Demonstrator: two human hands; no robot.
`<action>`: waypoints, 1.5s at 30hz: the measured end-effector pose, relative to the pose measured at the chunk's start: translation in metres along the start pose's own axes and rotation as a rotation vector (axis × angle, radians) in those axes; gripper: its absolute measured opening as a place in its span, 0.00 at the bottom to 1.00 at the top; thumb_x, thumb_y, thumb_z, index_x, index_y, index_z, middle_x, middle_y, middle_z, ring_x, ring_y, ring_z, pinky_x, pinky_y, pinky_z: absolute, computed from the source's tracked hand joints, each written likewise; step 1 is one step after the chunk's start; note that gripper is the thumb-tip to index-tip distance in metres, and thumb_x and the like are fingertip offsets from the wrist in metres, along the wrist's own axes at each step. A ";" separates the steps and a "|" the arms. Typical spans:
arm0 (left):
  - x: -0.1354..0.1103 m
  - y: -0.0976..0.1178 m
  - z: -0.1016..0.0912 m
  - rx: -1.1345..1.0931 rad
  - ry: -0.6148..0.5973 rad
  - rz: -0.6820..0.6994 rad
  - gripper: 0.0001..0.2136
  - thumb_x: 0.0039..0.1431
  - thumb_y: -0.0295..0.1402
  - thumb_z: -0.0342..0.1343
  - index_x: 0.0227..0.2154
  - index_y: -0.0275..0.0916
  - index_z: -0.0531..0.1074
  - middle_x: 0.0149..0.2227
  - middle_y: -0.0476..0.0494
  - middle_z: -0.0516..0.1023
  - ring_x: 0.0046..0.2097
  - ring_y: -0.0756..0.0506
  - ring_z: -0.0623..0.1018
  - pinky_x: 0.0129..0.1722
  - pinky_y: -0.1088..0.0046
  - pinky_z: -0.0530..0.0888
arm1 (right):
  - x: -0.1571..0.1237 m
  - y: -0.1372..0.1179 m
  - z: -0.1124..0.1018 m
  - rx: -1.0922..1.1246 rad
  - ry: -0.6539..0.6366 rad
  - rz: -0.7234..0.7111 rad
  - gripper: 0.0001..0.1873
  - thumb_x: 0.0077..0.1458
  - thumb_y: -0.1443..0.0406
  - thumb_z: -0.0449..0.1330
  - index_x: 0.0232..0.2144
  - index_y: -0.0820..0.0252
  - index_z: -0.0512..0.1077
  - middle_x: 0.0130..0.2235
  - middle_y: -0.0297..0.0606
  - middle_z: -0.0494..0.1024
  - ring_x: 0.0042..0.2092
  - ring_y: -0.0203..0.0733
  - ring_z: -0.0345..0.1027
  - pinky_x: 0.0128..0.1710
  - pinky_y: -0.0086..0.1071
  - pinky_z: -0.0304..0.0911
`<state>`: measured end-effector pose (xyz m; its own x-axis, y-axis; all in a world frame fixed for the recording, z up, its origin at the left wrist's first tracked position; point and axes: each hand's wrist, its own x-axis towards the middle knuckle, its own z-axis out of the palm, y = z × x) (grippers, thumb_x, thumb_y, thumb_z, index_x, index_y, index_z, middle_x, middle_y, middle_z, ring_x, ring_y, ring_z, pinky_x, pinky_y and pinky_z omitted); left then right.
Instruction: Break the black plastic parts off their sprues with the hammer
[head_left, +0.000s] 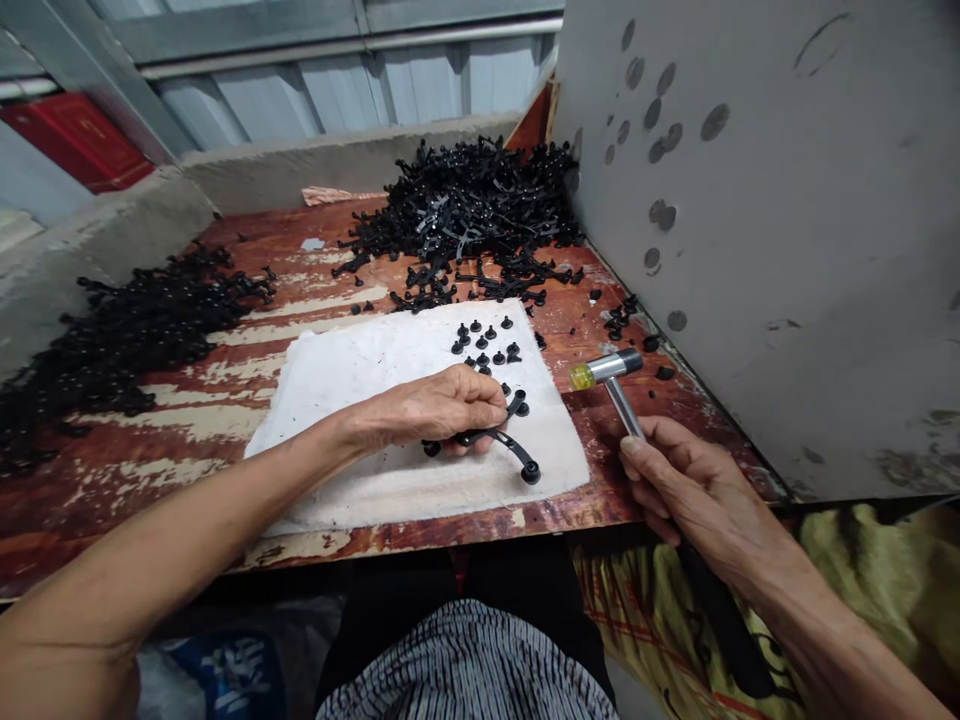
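My left hand (450,408) is closed over the white cloth, thumb and fingers pinching a slim black curved lever (516,402). Right by those fingers is a second black curved lever (511,445) with a round knob at its near end; my fingers hide part of it, so I cannot tell whether they grip it too. Several small black knobs (482,342) stand on the cloth beyond the hand. To the right, my right hand (675,475) is wrapped round a small mallet (606,370), which has a metal head with one yellow face and one black face.
The white cloth (330,370) covers part of a worn red-brown table (180,420). Black levers form a large pile (480,200) at the back and another pile (127,330) at the left. A grey panel (750,250) walls off the right side; loose black pieces lie near its foot.
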<state>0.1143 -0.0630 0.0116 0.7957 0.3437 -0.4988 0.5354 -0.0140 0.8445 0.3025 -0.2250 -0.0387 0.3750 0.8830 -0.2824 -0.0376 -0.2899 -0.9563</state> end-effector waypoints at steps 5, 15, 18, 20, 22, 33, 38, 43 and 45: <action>0.001 -0.001 0.000 0.004 -0.022 0.024 0.09 0.58 0.31 0.51 0.24 0.36 0.64 0.20 0.52 0.69 0.17 0.57 0.63 0.16 0.81 0.58 | -0.001 -0.001 0.000 -0.013 0.003 0.000 0.23 0.45 0.46 0.62 0.30 0.55 0.61 0.15 0.18 0.55 0.13 0.26 0.45 0.09 0.21 0.46; 0.001 -0.002 -0.001 0.006 -0.033 0.027 0.09 0.58 0.33 0.53 0.24 0.35 0.65 0.20 0.52 0.70 0.17 0.57 0.63 0.17 0.81 0.59 | -0.002 -0.001 0.000 -0.014 -0.014 -0.011 0.21 0.48 0.47 0.61 0.30 0.55 0.60 0.15 0.19 0.55 0.14 0.27 0.46 0.09 0.21 0.47; 0.001 -0.002 0.000 0.000 -0.027 0.027 0.09 0.57 0.33 0.54 0.24 0.36 0.64 0.20 0.52 0.70 0.17 0.57 0.63 0.17 0.81 0.59 | -0.002 -0.001 -0.001 -0.010 -0.014 -0.018 0.22 0.47 0.47 0.61 0.29 0.55 0.60 0.16 0.19 0.54 0.14 0.27 0.46 0.09 0.21 0.47; 0.001 -0.002 0.000 0.002 -0.026 0.023 0.09 0.57 0.33 0.53 0.23 0.36 0.64 0.19 0.52 0.70 0.17 0.57 0.63 0.17 0.81 0.59 | -0.002 -0.002 -0.001 -0.012 -0.017 -0.018 0.21 0.47 0.47 0.61 0.30 0.55 0.60 0.16 0.19 0.54 0.14 0.27 0.46 0.09 0.21 0.47; 0.002 -0.002 0.001 0.009 -0.030 0.021 0.09 0.58 0.33 0.52 0.23 0.36 0.64 0.19 0.52 0.69 0.17 0.58 0.63 0.17 0.81 0.59 | -0.002 -0.003 0.000 -0.015 -0.017 -0.017 0.21 0.48 0.47 0.61 0.30 0.54 0.60 0.16 0.19 0.54 0.14 0.27 0.45 0.09 0.21 0.47; 0.004 -0.004 -0.003 0.084 -0.033 0.035 0.11 0.56 0.33 0.53 0.20 0.36 0.65 0.17 0.54 0.66 0.16 0.58 0.60 0.14 0.80 0.53 | -0.005 0.001 -0.003 -0.146 -0.024 -0.128 0.14 0.56 0.52 0.56 0.32 0.55 0.65 0.19 0.24 0.61 0.16 0.30 0.54 0.11 0.23 0.54; 0.003 -0.005 -0.004 0.081 -0.042 0.014 0.11 0.56 0.33 0.52 0.20 0.37 0.64 0.18 0.53 0.67 0.16 0.57 0.60 0.16 0.79 0.55 | -0.008 -0.005 0.003 -0.532 0.017 -0.534 0.17 0.61 0.62 0.51 0.51 0.56 0.69 0.49 0.44 0.78 0.50 0.47 0.72 0.51 0.44 0.68; 0.004 -0.001 -0.004 0.142 -0.017 0.020 0.12 0.55 0.32 0.52 0.18 0.37 0.64 0.17 0.53 0.66 0.16 0.57 0.60 0.16 0.78 0.54 | -0.017 -0.023 0.012 -0.680 0.032 -0.835 0.27 0.62 0.71 0.49 0.62 0.53 0.60 0.58 0.41 0.71 0.58 0.46 0.66 0.56 0.42 0.65; 0.005 -0.002 -0.003 0.132 -0.022 0.014 0.12 0.55 0.32 0.51 0.18 0.37 0.64 0.17 0.53 0.65 0.16 0.57 0.59 0.16 0.78 0.54 | -0.020 -0.028 0.012 -0.706 0.034 -0.885 0.28 0.62 0.72 0.48 0.63 0.53 0.59 0.56 0.43 0.73 0.56 0.45 0.68 0.52 0.38 0.69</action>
<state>0.1163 -0.0583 0.0085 0.8087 0.3219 -0.4923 0.5555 -0.1424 0.8193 0.2849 -0.2297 -0.0074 0.0357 0.8740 0.4846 0.7807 0.2784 -0.5595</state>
